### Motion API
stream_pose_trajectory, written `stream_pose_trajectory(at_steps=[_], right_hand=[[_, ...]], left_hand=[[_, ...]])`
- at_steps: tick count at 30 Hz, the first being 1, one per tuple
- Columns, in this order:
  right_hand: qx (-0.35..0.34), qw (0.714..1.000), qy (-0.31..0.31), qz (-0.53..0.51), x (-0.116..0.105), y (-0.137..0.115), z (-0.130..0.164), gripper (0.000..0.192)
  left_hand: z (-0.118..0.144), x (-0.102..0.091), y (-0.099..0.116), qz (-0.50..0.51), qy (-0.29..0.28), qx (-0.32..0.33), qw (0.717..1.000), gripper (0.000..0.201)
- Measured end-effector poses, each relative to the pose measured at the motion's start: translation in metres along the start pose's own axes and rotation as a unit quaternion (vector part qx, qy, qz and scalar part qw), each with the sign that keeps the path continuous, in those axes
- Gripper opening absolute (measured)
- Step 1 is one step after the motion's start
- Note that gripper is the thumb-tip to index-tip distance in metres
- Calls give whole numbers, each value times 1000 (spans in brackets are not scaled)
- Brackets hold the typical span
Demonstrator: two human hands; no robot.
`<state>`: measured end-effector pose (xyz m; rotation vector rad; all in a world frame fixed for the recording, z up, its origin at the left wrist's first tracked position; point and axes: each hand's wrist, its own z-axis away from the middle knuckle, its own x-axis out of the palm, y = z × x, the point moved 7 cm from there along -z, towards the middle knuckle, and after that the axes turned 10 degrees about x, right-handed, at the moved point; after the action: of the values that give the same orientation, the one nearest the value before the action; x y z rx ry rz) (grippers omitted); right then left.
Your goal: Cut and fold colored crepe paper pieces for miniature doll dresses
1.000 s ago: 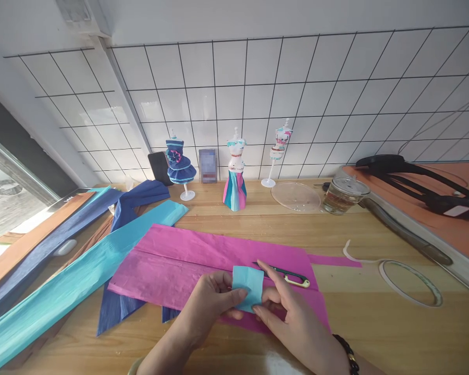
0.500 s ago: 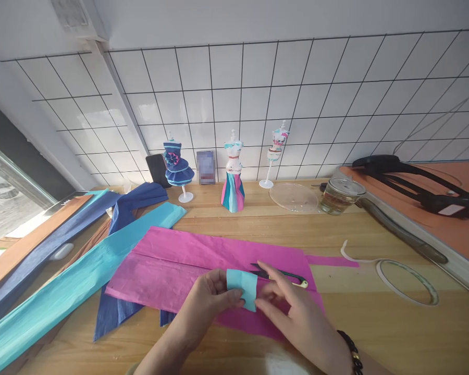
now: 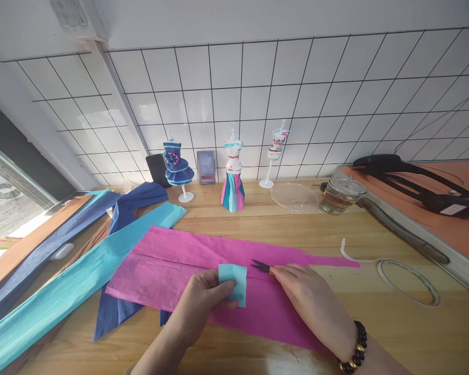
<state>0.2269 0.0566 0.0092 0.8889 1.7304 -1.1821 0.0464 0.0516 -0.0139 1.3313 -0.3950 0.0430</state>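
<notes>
Plainly, the left hand [image 3: 203, 299] is closed in a pinch on a small light-blue paper square [image 3: 237, 278], thumb across its front and fingers behind, above the magenta crepe-paper sheet [image 3: 172, 260] on the wooden table [image 3: 426, 333]. At two o'clock from the square, just beside it, the dark blades of thread snips [image 3: 261, 266] poke out from under the right hand [image 3: 308, 297]; its fingers cover the handles, so I cannot tell how far it is closed or whether it grips them. A turquoise crepe-paper strip [image 3: 101, 252] lies towards ten o'clock. Farther off, at twelve, stands a miniature dress form [image 3: 233, 166] in a striped skirt, with a blue-dressed one [image 3: 177, 169] at eleven and a third [image 3: 274, 148], on a white stand, at one. A glass cup [image 3: 340, 200] sits at two, a ring of narrow tape [image 3: 434, 295] at three.
</notes>
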Motion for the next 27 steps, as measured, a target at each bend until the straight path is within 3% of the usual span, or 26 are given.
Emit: stream_pose_trajectory(at_steps=[6, 11, 18, 27], right_hand=[[78, 991, 48, -97, -13, 9, -2, 33], [112, 969, -11, -220, -20, -4, -1, 28], [63, 976, -37, -204, -15, -16, 3, 33], [71, 980, -69, -175, -3, -20, 8, 35]], left_hand=[[0, 1, 2, 24, 4, -1, 1000, 29], [0, 1, 1, 33, 2, -2, 999, 26], [-1, -2, 0, -10, 24, -10, 1000, 34], [-3, 6, -8, -86, -11, -13, 996, 35]])
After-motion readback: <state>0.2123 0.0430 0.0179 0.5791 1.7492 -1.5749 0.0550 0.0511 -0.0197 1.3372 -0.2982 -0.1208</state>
